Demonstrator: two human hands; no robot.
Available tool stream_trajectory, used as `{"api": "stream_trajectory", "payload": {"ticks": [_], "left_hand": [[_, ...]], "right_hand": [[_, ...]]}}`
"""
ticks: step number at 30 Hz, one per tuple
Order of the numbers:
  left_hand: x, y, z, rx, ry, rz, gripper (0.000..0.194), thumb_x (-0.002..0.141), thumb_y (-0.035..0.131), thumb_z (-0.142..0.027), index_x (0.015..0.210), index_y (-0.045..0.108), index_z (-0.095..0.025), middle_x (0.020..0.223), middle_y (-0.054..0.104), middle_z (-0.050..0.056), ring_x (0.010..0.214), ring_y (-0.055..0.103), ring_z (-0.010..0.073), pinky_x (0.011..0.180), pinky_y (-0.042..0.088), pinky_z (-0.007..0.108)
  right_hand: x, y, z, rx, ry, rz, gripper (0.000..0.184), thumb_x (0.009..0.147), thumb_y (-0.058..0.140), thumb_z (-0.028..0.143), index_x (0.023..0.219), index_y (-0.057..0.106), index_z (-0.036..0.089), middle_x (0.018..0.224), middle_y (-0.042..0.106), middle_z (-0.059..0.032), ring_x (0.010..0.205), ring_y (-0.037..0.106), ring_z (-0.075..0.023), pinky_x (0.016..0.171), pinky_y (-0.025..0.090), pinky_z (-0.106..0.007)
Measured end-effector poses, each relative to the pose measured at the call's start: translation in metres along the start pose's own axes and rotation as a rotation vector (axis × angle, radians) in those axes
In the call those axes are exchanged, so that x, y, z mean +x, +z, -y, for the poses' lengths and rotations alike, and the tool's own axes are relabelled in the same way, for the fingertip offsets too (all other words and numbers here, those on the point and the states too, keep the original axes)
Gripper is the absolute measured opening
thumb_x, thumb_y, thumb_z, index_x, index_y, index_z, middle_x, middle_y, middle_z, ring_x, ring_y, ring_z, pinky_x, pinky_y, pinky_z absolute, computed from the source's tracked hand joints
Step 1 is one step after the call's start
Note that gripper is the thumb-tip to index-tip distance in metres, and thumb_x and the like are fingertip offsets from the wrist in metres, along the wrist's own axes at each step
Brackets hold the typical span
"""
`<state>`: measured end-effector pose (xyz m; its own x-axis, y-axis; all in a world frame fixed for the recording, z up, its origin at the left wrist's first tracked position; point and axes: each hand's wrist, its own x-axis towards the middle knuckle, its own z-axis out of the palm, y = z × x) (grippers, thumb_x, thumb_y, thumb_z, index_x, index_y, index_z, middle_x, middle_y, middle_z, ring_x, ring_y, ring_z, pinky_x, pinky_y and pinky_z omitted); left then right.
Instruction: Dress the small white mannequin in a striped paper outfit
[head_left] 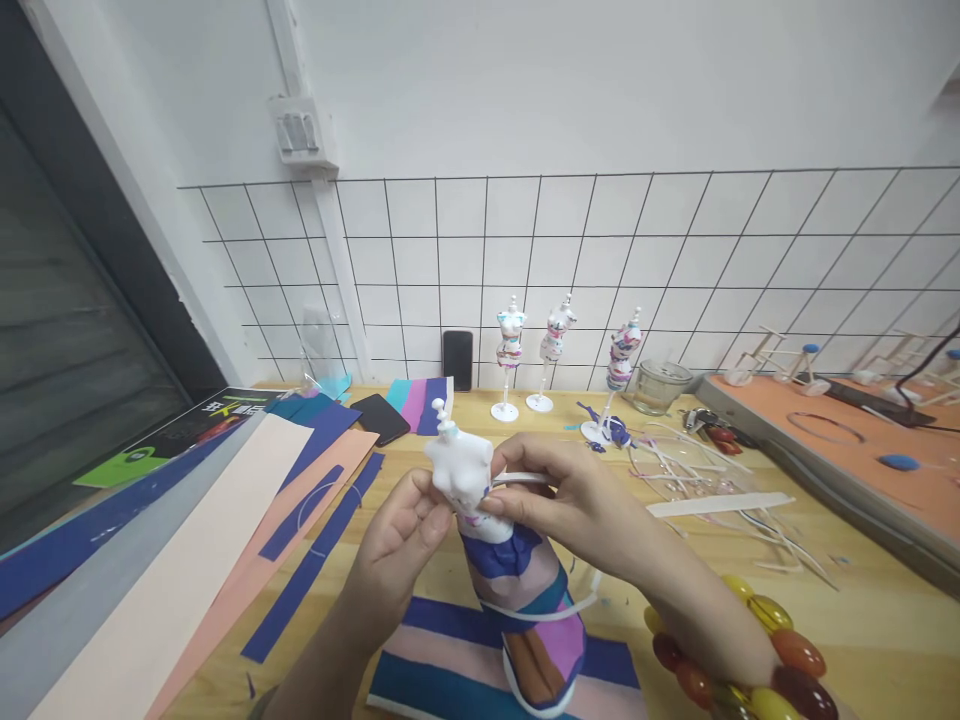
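Observation:
A small white dress-form mannequin (463,462) tilts in front of me, wearing a skirt of blue, pink, teal and purple bands (517,575). My left hand (401,525) grips its torso from the left, thumb and fingers at the waist. My right hand (566,490) pinches a thin white strip (529,478) against the right side of the waist. The strip's loose length curves down across the skirt. Under the mannequin lies a striped sheet (442,645) in blue, pink and teal.
Three small decorated mannequins (510,345) stand at the back beside a glass jar (660,388). Coloured sheets (180,560) and blue strips (315,560) lie left. Thin scraps (697,460) are at right, near an orange board (847,450). A phone (457,360) leans on the wall.

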<state>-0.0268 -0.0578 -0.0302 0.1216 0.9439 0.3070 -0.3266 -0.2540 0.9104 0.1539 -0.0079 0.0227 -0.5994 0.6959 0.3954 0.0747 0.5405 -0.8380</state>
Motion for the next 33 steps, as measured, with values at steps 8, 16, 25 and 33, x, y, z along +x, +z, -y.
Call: {"api": "stream_trajectory", "payload": {"ticks": [8, 16, 25, 33], "left_hand": [[-0.0023, -0.0028, 0.0017, -0.012, -0.028, 0.051, 0.011, 0.092, 0.050, -0.030, 0.094, 0.055, -0.021, 0.105, 0.062, 0.005, 0.103, 0.055, 0.0206, 0.080, 0.043, 0.027], [-0.0031, 0.0008, 0.0016, 0.061, -0.019, 0.017, 0.012, 0.091, 0.052, -0.032, 0.090, 0.057, -0.021, 0.085, 0.061, 0.001, 0.082, 0.056, 0.0145, 0.073, 0.043, 0.024], [0.0017, -0.0042, 0.0043, 0.182, 0.259, -0.147, 0.007, 0.081, 0.065, -0.018, 0.075, 0.068, -0.022, 0.087, 0.061, 0.001, 0.084, 0.058, 0.0133, 0.071, 0.048, 0.021], [-0.0005, -0.0043, 0.0005, 0.261, 0.353, -0.250, 0.010, 0.078, 0.067, -0.015, 0.073, 0.070, -0.023, 0.075, 0.058, -0.001, 0.073, 0.057, 0.0116, 0.064, 0.047, 0.020]], "right_hand": [[-0.0006, -0.0036, 0.0009, -0.168, 0.022, 0.019, 0.065, 0.079, 0.071, 0.035, 0.137, 0.043, 0.030, 0.067, 0.047, 0.0053, 0.059, 0.044, -0.0108, 0.053, 0.037, -0.023], [-0.0060, -0.0068, 0.0039, -0.182, -0.035, 0.077, 0.063, 0.076, 0.073, 0.036, 0.133, 0.046, 0.036, 0.102, 0.056, -0.0009, 0.059, 0.040, -0.0095, 0.052, 0.037, -0.024], [-0.0061, -0.0028, 0.0042, 0.000, 0.080, 0.057, 0.059, 0.076, 0.072, 0.032, 0.129, 0.046, 0.030, 0.098, 0.059, -0.0024, 0.062, 0.051, -0.0119, 0.051, 0.043, -0.025], [-0.0086, -0.0017, 0.0080, -0.162, 0.050, -0.036, 0.059, 0.080, 0.068, 0.029, 0.131, 0.040, 0.033, 0.093, 0.060, 0.0006, 0.060, 0.052, -0.0117, 0.053, 0.043, -0.027]]}}
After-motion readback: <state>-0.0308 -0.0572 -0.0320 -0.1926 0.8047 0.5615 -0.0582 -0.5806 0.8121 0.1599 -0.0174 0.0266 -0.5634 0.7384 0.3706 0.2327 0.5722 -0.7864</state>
